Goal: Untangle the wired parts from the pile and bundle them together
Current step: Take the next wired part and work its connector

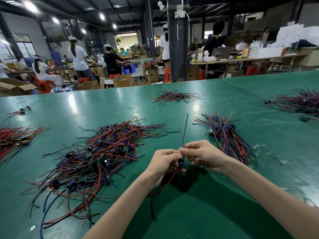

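A glossy green counter (103, 104) spreads under a dark, steel-beamed ceiling with round lamps (31, 6). Behind it stands 1 dark pillar (177, 57). Beyond, people in white (77, 57) work at long benches (241, 60) among cardboard boxes (120, 81) and red stools (44, 86). Windows (24, 47) brighten the left wall.

Blocked at left by tangled pile (96, 157), at right by wire bundle (229, 140); was passable along bare table (172, 109) strip between.
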A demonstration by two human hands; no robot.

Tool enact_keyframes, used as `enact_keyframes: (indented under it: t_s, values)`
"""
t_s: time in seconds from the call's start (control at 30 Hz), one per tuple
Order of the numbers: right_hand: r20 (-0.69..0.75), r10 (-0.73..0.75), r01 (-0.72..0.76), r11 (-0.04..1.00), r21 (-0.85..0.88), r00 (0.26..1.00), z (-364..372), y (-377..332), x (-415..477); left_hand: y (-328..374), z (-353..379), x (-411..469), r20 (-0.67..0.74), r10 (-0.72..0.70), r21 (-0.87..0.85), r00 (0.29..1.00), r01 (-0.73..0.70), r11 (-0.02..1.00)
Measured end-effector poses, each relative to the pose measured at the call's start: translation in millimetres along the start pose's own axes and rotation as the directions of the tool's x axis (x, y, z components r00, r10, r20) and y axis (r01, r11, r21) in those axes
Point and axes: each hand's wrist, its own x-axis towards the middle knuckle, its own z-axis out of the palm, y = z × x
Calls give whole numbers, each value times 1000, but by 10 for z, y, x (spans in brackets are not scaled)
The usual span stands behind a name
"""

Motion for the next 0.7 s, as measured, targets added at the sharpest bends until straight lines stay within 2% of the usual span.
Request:
enact_keyframes:
  t_s: [0.23, 0.47, 0.6, 0.7]
  values:
    - [-121, -67, 72, 997, 38, 990, 45, 50, 27, -10, -1, 6, 67, -19, 89, 998, 13, 996]
    - [-340, -102, 156, 979, 135, 935, -87, 36, 145, -5, 3, -16, 211, -74, 153, 975, 42, 987]
    - [-477, -138, 203, 975, 87, 868, -233, 39, 216, 1, 6, -16, 263, -84, 161, 961, 42, 986]
    - [-553, -202, 215, 976, -41, 809, -320, 56, 247, 3, 9, -28, 297, -88, 184, 951, 33, 982]
